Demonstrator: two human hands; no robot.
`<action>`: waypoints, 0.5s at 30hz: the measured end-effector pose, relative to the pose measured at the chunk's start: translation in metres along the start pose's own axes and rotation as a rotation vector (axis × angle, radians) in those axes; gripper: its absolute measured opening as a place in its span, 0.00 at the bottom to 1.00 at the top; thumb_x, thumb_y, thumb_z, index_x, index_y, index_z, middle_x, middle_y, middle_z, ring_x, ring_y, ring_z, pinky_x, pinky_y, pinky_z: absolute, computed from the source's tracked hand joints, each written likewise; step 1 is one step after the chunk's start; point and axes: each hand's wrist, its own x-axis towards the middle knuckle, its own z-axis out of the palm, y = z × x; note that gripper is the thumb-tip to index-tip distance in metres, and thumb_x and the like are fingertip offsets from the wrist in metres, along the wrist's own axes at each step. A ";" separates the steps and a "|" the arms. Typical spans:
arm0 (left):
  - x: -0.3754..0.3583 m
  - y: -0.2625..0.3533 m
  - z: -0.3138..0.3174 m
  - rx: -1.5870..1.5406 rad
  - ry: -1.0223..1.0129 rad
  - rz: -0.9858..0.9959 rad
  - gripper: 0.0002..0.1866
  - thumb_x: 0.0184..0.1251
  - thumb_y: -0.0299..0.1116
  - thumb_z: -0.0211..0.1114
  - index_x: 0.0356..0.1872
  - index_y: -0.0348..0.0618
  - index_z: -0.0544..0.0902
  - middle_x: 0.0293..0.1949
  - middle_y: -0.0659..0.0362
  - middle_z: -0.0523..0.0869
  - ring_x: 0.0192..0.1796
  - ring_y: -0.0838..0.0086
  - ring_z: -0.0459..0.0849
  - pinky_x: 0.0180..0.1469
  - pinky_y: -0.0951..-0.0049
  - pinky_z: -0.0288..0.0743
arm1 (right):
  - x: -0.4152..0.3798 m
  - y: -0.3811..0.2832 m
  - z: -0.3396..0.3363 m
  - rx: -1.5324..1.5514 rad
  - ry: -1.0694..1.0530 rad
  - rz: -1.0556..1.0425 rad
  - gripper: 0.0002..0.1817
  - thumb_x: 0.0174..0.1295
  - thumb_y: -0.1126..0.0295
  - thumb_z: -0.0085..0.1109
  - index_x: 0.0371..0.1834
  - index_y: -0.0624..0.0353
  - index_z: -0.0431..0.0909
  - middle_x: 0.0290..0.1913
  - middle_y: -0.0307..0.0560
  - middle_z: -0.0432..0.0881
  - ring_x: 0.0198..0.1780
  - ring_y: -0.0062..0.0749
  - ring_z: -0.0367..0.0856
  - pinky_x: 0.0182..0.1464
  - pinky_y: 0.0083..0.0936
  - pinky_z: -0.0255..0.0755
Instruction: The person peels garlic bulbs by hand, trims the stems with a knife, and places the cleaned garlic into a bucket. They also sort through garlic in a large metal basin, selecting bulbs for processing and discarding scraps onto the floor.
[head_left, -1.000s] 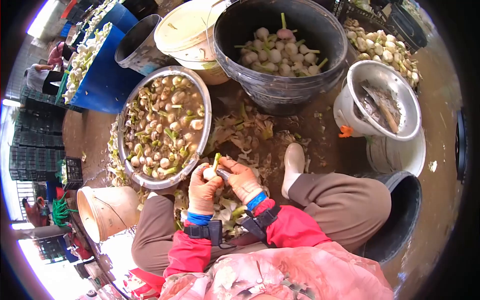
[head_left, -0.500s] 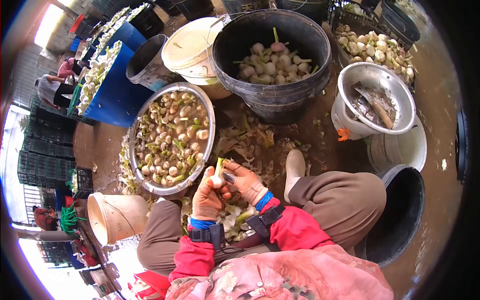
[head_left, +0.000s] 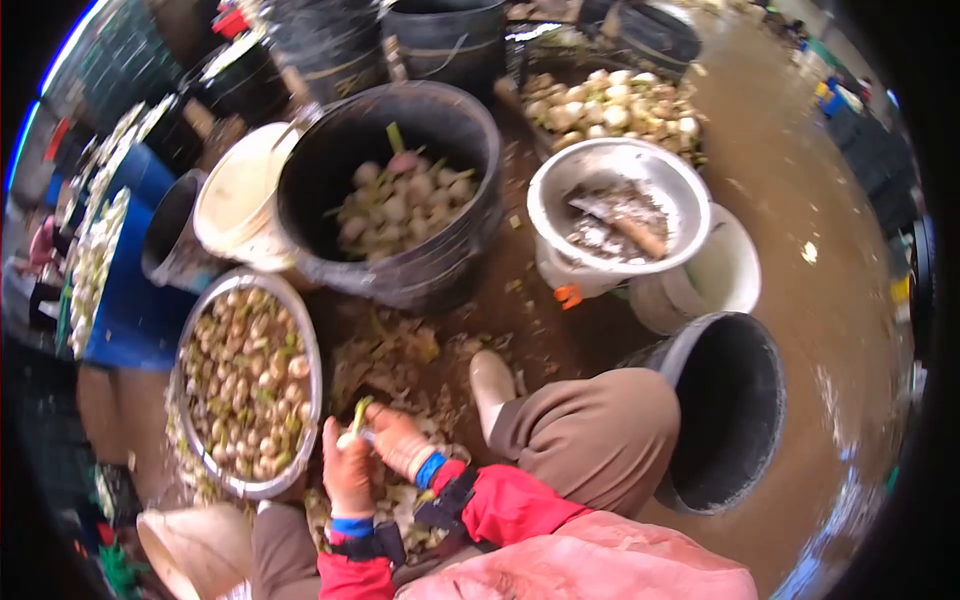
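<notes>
My left hand [head_left: 348,478], in an orange-brown glove, is closed around a garlic bulb [head_left: 347,438] with a green stem pointing up. My right hand [head_left: 402,444], gloved the same way, is beside it with its fingers closed at the bulb and stem. A small grey metal blade [head_left: 368,435] shows at the right fingertips, blurred and mostly covered. To the left of my hands stands a wide metal basin [head_left: 313,350] full of garlic bulbs in water. Peeled leaves and husks [head_left: 395,355] litter the floor around my hands.
A big black tub [head_left: 440,265] holding garlic bulbs stands ahead. Right of it, a metal bowl [head_left: 545,200] with a knife [head_left: 625,228] rests on a white bucket. A black bucket [head_left: 725,410] lies beside my right knee. More garlic [head_left: 610,105] is piled behind.
The view has swung to the right, so everything sits further left. Both hands remain together at the garlic bulb, its stem still upright.
</notes>
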 end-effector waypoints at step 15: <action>0.018 0.021 -0.011 -0.708 0.164 -0.468 0.18 0.63 0.46 0.56 0.46 0.45 0.74 0.28 0.58 0.83 0.19 0.77 0.74 0.17 0.80 0.66 | 0.000 -0.017 -0.007 0.628 -0.172 0.259 0.19 0.62 0.77 0.50 0.57 0.61 0.68 0.44 0.39 0.77 0.43 0.21 0.75 0.45 0.18 0.71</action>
